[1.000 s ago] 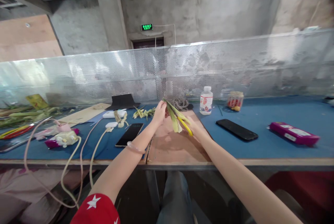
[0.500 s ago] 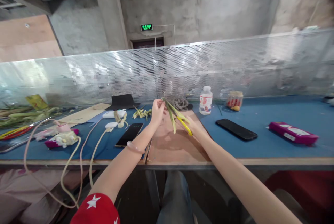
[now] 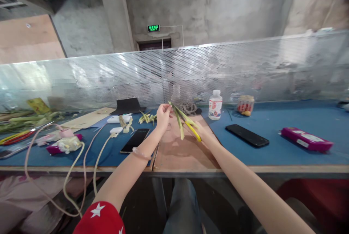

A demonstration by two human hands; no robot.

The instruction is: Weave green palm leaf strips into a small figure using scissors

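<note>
Green and pale yellow leaf strips [image 3: 179,123] hang between my two hands, over a bare wooden board [image 3: 180,154]. My left hand [image 3: 164,113] is closed in a pinch at the upper end of the strips. My right hand [image 3: 201,132] is closed around a yellow-handled tool [image 3: 193,131], which looks like scissors, and lies against the strips' right side; its fingers are partly hidden. A coil of grey cord [image 3: 188,108] lies just behind the hands.
Left are a dark phone [image 3: 135,140], cables, leaf scraps [image 3: 147,117] and a leaf pile [image 3: 29,119]. Right are a white bottle [image 3: 215,105], a jar [image 3: 245,105], a black phone [image 3: 247,135] and a purple pack [image 3: 305,139]. A perforated metal screen [image 3: 136,77] stands behind.
My left hand has shifted very slightly to the left. My right hand and the yellow-handled tool stay almost the same.
</note>
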